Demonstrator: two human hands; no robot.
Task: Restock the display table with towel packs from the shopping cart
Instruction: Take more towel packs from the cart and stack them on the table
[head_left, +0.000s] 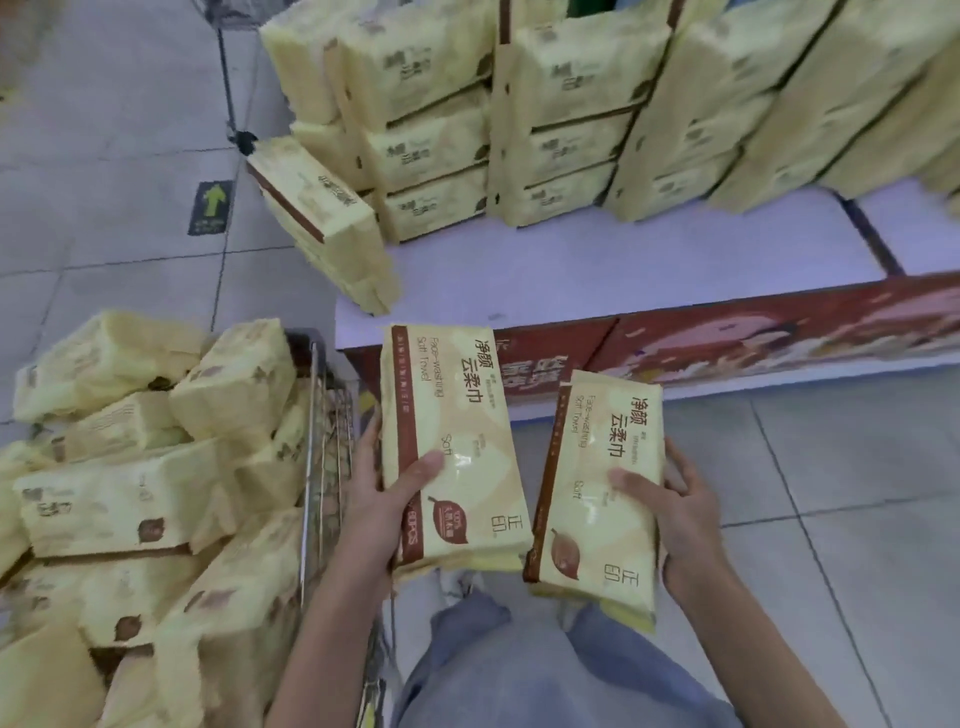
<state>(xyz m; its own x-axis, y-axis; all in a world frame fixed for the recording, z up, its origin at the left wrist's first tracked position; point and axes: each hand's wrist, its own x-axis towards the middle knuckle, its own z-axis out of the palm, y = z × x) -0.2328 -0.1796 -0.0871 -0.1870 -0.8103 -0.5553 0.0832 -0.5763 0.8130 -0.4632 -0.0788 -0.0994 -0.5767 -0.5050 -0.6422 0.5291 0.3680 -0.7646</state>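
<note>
While standing between a cart and a table, a person holds one towel pack in each hand, seen from above. The left hand (387, 499) grips the left pack (452, 441) at its near left edge, thumb across the printed front, fingers curled behind. The right hand (680, 509) grips the right pack (602, 483) at its right edge, thumb on the front, fingers wrapped behind. Both packs are cream-yellow with a brown band down the left side, a brown leaf mark and the words "Face-washing Soft Towel". They are held face up, side by side but apart, above the floor just near of the table's front. The cart (322, 415), a wire basket at the near left, is heaped with more packs (130, 493) lying at loose angles. The table (623, 265) has a pale top and a red printed front panel (727, 343), and lies far and to the right. Along its far side, stacks (545, 119) of the same packs stand in a row. At its left corner a small pile (322, 218) leans tilted. On the grey tiled floor at the far left is a green arrow sticker (210, 205). Legs in blue jeans (519, 665) show at the near edge.
</note>
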